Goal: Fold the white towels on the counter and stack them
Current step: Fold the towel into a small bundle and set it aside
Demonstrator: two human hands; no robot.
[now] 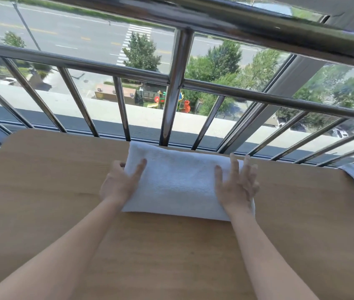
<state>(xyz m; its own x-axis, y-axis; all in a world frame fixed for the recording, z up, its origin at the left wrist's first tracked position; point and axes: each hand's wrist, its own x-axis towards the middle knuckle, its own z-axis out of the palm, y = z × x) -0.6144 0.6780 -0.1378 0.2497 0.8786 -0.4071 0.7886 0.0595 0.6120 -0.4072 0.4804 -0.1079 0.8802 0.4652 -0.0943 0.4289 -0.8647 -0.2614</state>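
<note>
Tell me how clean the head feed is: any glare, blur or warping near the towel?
Head view: even daylight, faint shadows; folded white towel nearly washed out; right hand motion-blurred; steel railing bows from wide-angle distortion and carries glare.

A steel railing is being shown across the whole view, its thick post being flanked by thinner slanted bars. Behind it, window glass is being divided by a grey frame. Beyond the glass, a pale ledge is being lit by the sun. Far below, a road is being crossed by a white crosswalk, and a lamp post is being seen beside it. A playground in red and yellow is being bordered by green trees. A white car is being glimpsed between the bars on the right.
</note>
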